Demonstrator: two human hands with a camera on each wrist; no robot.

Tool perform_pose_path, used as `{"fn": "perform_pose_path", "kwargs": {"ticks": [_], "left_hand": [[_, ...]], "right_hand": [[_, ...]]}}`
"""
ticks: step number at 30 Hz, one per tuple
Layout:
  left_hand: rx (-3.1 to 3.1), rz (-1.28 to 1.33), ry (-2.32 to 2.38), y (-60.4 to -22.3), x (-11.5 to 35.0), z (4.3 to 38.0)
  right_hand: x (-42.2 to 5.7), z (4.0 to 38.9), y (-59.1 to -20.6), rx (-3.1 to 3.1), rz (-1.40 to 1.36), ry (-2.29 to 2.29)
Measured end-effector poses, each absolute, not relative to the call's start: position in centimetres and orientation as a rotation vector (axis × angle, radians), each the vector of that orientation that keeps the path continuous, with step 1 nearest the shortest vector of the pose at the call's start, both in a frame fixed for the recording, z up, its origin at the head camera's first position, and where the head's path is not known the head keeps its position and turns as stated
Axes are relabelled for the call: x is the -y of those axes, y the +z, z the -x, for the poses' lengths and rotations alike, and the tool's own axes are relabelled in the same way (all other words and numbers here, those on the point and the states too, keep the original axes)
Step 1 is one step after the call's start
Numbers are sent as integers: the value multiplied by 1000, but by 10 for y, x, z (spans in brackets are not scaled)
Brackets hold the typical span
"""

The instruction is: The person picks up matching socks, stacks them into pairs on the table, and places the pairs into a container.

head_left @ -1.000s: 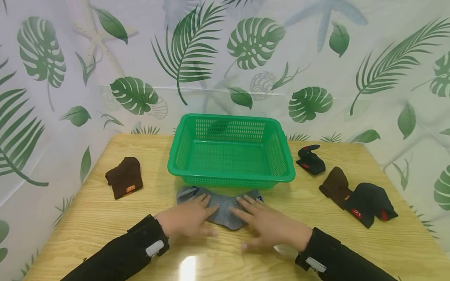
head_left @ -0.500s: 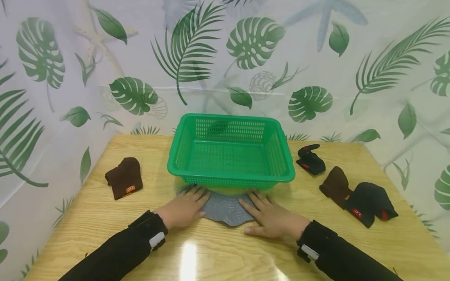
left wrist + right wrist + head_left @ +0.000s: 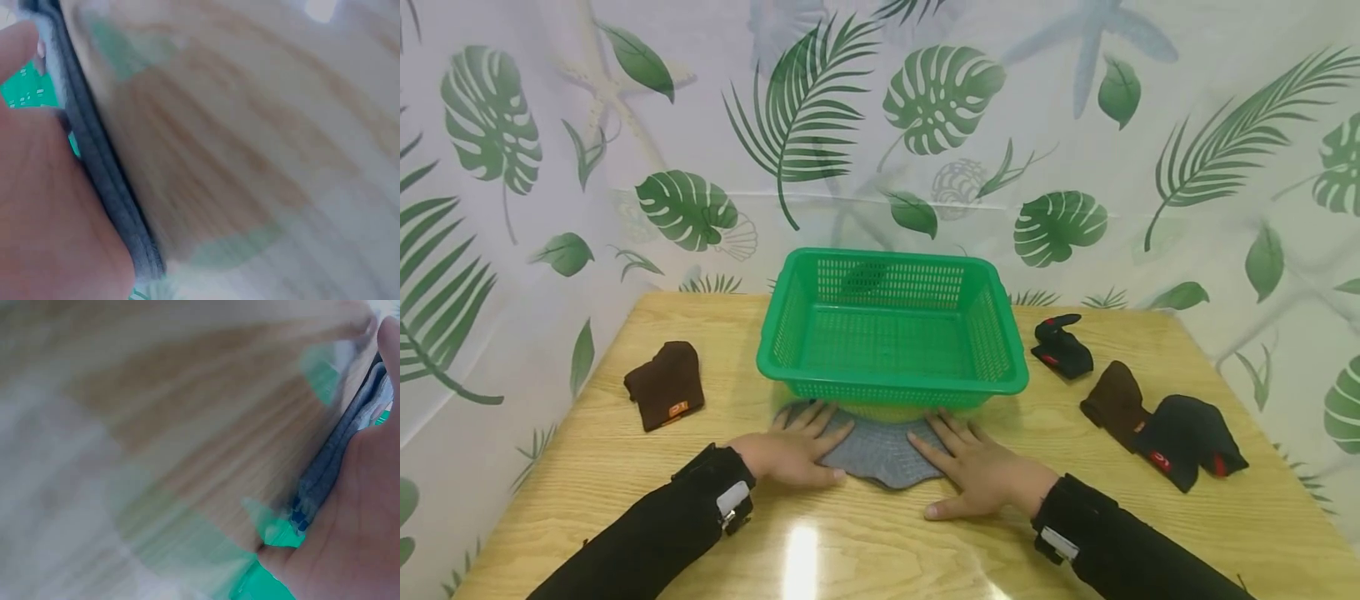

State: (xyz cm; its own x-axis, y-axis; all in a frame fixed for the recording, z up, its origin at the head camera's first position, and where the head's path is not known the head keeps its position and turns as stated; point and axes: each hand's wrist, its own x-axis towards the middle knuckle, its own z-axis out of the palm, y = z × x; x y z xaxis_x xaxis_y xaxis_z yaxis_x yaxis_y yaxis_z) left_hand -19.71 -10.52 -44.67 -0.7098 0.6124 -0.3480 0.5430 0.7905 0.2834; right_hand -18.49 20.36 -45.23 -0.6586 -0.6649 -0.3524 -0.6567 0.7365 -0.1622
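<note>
A grey sock (image 3: 883, 454) lies spread sideways on the table in front of the green basket, its middle sagging toward the person. My left hand (image 3: 793, 454) rests flat on its left end, fingers straight and spread. Over the right end lies my right hand (image 3: 981, 471), also with straight fingers, its thumb on the wood. Both sock ends are partly hidden under the fingers. In the left wrist view the sock's edge (image 3: 103, 162) shows stacked layers beside the palm. The right wrist view shows a blue mark near one end of the sock (image 3: 334, 453).
The green plastic basket (image 3: 891, 381) stands just behind the sock. A folded brown sock (image 3: 667, 387) lies at the left. On the right are a small black sock (image 3: 1066, 354), a brown sock (image 3: 1116, 400) and a black sock (image 3: 1180, 433). A patterned curtain (image 3: 850, 200) hangs behind the table.
Both hands have slid outward from the sock's middle to its ends, and the sock lies flatter with its ends covered. The left thumb has spread away from the fingers since half a second ago.
</note>
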Motion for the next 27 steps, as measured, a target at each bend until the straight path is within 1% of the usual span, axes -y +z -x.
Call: {"fn": "perform_pose_path", "kwargs": {"ticks": [3,9,11,15,17,20,27], "left_hand": [[-2546,-847,294,-444,105,201],[-2680,-954,707,-435,114,200],[-2782,-877,797,-432,121,199],[-2936,-537,888,-432,135,202],[-2935,-415,909,-435,140,206],[-2902,-357,878,-442,143,211],[-2867,-328,758,-449,139,221]], "right_hand": [[-203,184,-455,-2583,1035,-45],[-206,183,-447,-2683,1035,-318],[-208,184,-442,-2771,1006,-382],[-211,188,-437,-2981,855,-419],[-213,189,-439,-3038,757,-413],[-213,191,-443,-3048,639,-429],[-208,197,-448,-2962,450,-570]]}}
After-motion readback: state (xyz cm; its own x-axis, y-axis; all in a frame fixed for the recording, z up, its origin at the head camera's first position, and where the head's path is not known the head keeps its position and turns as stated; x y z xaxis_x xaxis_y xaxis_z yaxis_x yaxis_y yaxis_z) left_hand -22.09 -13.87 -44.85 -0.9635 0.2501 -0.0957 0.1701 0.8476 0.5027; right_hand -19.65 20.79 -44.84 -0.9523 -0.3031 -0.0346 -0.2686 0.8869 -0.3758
